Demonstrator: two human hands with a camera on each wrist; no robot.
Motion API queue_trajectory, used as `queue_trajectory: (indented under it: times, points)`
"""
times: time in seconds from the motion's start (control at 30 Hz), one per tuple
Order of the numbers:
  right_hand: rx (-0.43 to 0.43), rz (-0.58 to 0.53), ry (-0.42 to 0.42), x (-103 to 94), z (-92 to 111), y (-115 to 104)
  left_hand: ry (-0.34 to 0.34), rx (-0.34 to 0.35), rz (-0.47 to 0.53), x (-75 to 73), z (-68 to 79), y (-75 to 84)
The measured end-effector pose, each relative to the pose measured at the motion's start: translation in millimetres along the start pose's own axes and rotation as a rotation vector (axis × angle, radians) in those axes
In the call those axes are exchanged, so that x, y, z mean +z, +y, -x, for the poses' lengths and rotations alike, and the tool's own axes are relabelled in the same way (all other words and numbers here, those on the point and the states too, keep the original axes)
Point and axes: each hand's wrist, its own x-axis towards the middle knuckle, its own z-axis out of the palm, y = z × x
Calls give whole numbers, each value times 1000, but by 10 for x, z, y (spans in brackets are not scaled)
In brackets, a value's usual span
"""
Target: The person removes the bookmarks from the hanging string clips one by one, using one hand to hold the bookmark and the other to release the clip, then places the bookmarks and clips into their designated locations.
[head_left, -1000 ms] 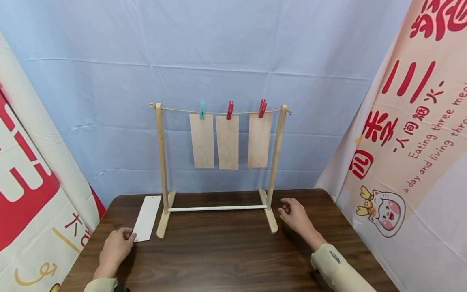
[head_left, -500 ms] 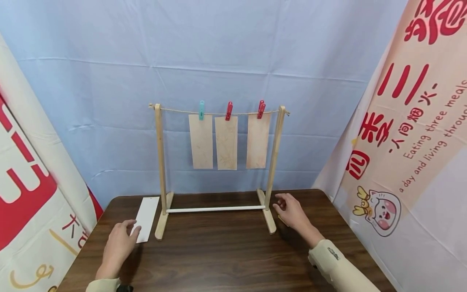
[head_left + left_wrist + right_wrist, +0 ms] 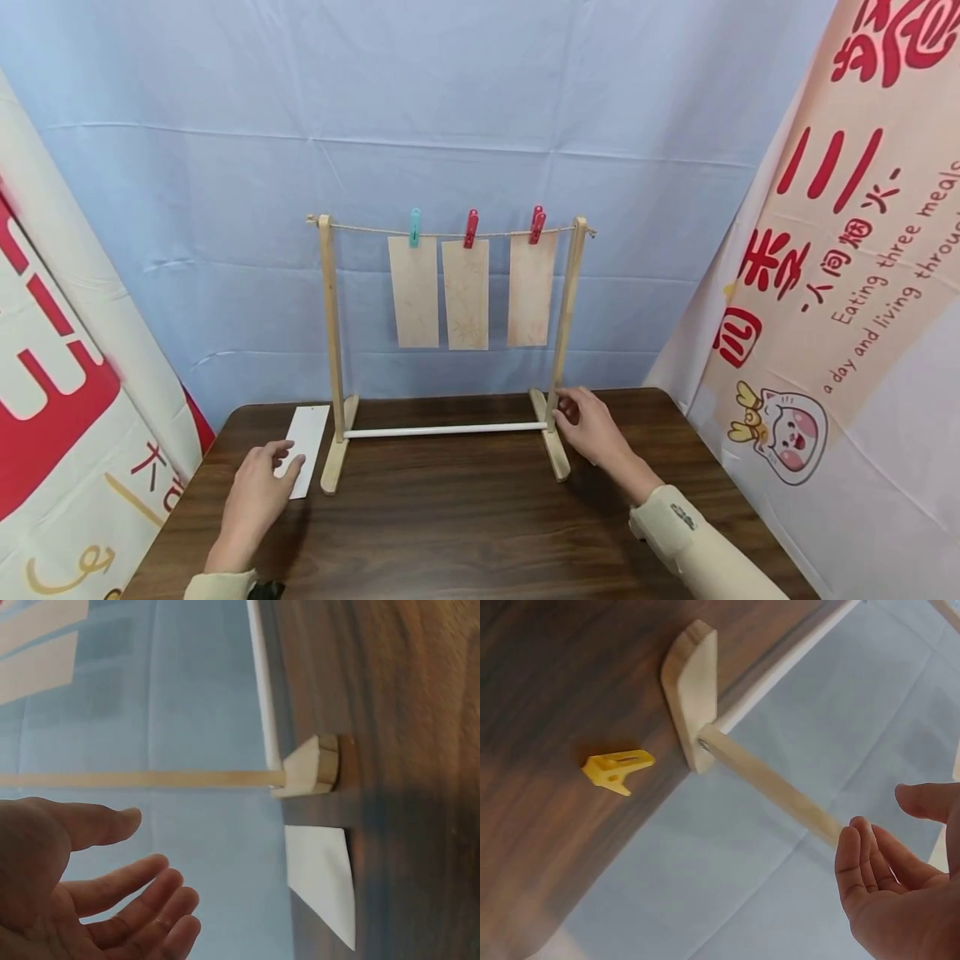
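Observation:
My left hand (image 3: 258, 492) hovers over the near end of a white paper strip (image 3: 311, 437) left of a wooden rack; its fingers are loosely bent and hold nothing, as the left wrist view confirms. At the rack's right post (image 3: 567, 321), my right hand (image 3: 592, 425) is raised with thumb and fingers apart. A yellow clothespin (image 3: 615, 769) lies on the table by the rack's right foot in the right wrist view; the hand hides it in the head view. Three paper cards hang from the string: a left card (image 3: 415, 296), a middle card (image 3: 467, 300) and a right card (image 3: 531, 292).
A teal clothespin (image 3: 415, 227) and two red clothespins, one a middle clip (image 3: 471, 228), hold the cards. A white crossbar (image 3: 446, 430) joins the rack's feet. The dark wooden table (image 3: 450, 533) ends at a blue cloth backdrop (image 3: 450, 100). Printed banners flank both sides.
My left hand has come off the strip's near edge and moved right, fingers spreading. My right hand has shifted left toward the rack's post. The strip and cards stay put.

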Motion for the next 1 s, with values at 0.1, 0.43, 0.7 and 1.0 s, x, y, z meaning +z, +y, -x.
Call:
queue_trajectory:
  times: [0.1, 0.43, 0.7, 1.0]
  points:
    - [-16, 5, 6, -18, -29, -46, 12, 13, 4, -3, 15, 73]
    - [-26, -13, -37, -96, -139, -280, 29, 81, 36, 8, 2, 302]
    - [-83, -19, -14, -112, -266, -413, 23, 114, 58, 12, -51, 431]
    - [-114, -42, -12, -126, -361, -550, 16, 142, 61, 16, -78, 578]
